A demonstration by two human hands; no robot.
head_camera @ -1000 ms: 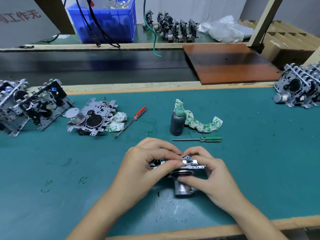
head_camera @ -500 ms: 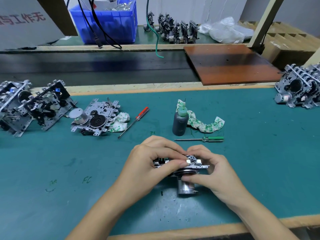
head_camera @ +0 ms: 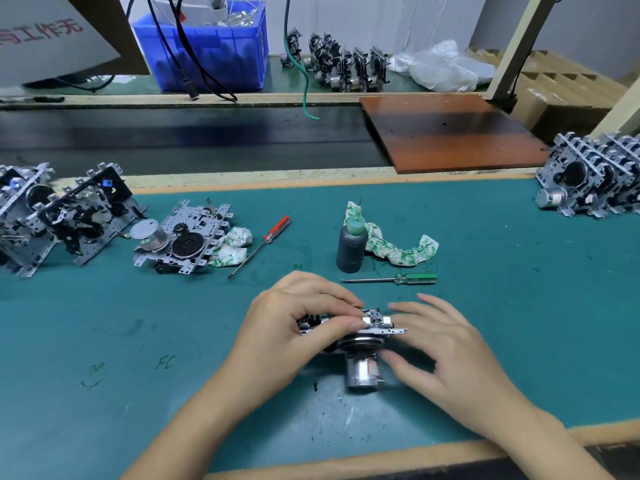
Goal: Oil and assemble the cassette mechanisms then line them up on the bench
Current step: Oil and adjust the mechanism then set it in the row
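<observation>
A metal cassette mechanism (head_camera: pixel 363 344) with a silver motor can pointing toward me sits on the green bench mat (head_camera: pixel 519 306) near the front edge. My left hand (head_camera: pixel 294 327) grips its top from the left, thumb and fingers curled over the frame. My right hand (head_camera: pixel 440 344) has its fingers spread and nearly straight just right of the mechanism, thumb near the motor. A dark oil bottle (head_camera: pixel 351 245) with a green nozzle stands behind, beside a green-handled screwdriver (head_camera: pixel 391 279). Another mechanism (head_camera: pixel 183 239) lies flat at the left.
Two more mechanisms (head_camera: pixel 52 216) lean at the far left and several (head_camera: pixel 595 181) at the far right. A red-handled screwdriver (head_camera: pixel 263 244), two patterned cloths (head_camera: pixel 401 249), a brown board (head_camera: pixel 450 133), a blue bin (head_camera: pixel 204 46) and further mechanisms (head_camera: pixel 343 64) lie behind.
My right hand has let go of the mechanism and opened, fingers spreading to its right. My left hand keeps its grip.
</observation>
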